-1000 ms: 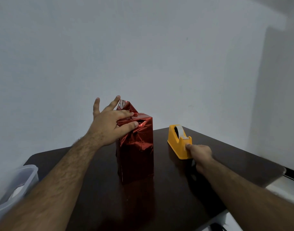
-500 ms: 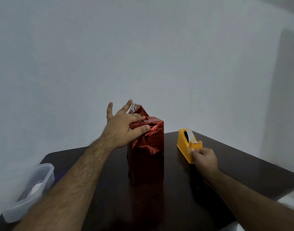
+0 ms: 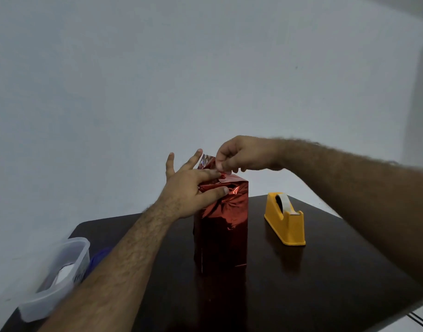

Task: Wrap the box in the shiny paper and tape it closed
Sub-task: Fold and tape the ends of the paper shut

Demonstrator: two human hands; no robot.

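A tall box wrapped in shiny red paper [image 3: 221, 226] stands upright in the middle of the dark table [image 3: 325, 283]. My left hand [image 3: 188, 190] lies over its top left edge, thumb and forefinger pressing the folded paper down, the other fingers spread. A loose flap of paper [image 3: 205, 161] sticks up at the back of the top. My right hand [image 3: 241, 155] hovers just above the top with its fingertips pinched together; a strip of tape between them is too small to make out. The yellow tape dispenser [image 3: 286, 219] stands to the right of the box.
A clear plastic tub [image 3: 59, 279] with white contents sits at the table's left edge, something blue beside it. A pale wall rises close behind the table. The table's right corner ends near the lower right of the view.
My right hand has left the tape dispenser and risen to the top of the box, fingers pinched. My left hand has kept pressing the paper. The view shifted a little.
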